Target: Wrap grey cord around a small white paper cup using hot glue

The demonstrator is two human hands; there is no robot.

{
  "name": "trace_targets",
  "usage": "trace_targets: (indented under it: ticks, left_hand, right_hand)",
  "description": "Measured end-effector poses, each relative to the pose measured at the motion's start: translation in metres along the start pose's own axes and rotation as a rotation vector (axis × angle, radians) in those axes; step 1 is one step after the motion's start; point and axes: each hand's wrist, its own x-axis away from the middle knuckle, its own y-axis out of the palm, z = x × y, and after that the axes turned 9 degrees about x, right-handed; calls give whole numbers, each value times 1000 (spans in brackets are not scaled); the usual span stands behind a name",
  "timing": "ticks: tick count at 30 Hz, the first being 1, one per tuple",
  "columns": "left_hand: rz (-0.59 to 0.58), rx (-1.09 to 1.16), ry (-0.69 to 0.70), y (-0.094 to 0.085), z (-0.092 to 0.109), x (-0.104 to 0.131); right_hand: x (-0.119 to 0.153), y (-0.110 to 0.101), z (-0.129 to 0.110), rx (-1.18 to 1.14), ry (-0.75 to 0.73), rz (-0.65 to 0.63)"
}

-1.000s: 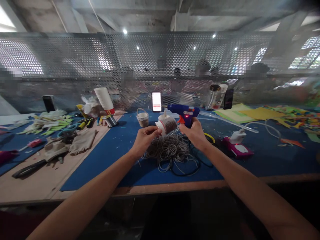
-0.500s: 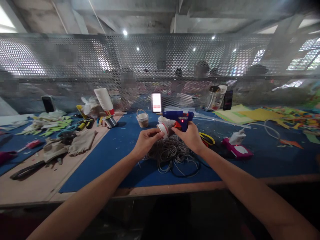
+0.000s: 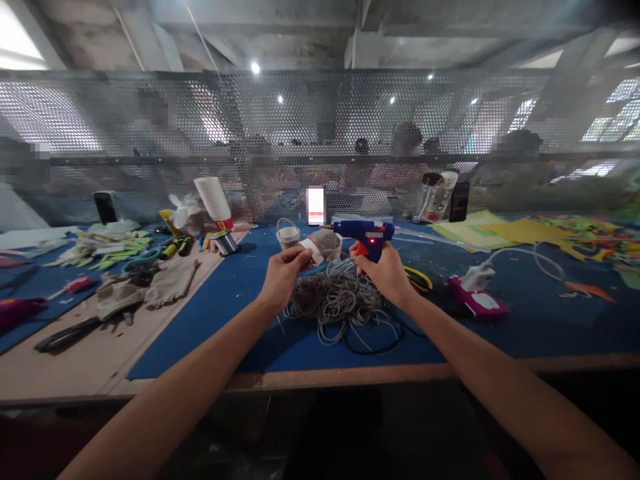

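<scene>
My left hand (image 3: pixel 283 272) pinches the white rim of a paper cup (image 3: pixel 324 245) partly wrapped in grey cord, its wrapped end tilted to the right. In my right hand (image 3: pixel 384 267) is a blue glue gun (image 3: pixel 367 231) with an orange trigger and a lit red light; its nozzle points left, over the cup. Whether the nozzle touches the cup I cannot tell. Below both hands lies a loose heap of grey cord (image 3: pixel 340 300) on the blue mat. A small cord-wrapped basket with a handle (image 3: pixel 289 236) stands just behind my left hand.
Stacked white cups (image 3: pixel 213 198) lean at the back left, near grey gloves (image 3: pixel 173 283) and scissors (image 3: pixel 70 335). Yellow-handled pliers (image 3: pixel 419 279) and a magenta power socket (image 3: pixel 477 299) lie right. A phone (image 3: pixel 315 205) stands at the back, before a mesh screen.
The cup has turned in my left hand, so its wrapped side now points right and upward. My right fingers have moved away from the cup, with the glue gun shifted slightly right.
</scene>
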Motion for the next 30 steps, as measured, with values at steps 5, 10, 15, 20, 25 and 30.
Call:
trace_targets:
  ticks: [5,10,15,20,25,30]
  left_hand:
    - [19,-21,26,-2,-1,-2]
    - [41,-37,24,-4,-2,-4]
    - [11,-50,59,-4,-1,-3]
    - [1,-134,115,-3,1,-2]
    - [-7,-191,145,-3,4,-1]
    - [-16,-221,160,-3,6,0]
  right_hand:
    - [2,-5,-8,6,33,-25]
    - [1,-10,-11,-47,35,-71]
    - [6,-3,-11,-107,18,-148]
    - [9,-1,-12,-23,-13,-171]
    - [8,-1,-8,77,-61,-149]
    - [7,0,-6,117,-72,-165]
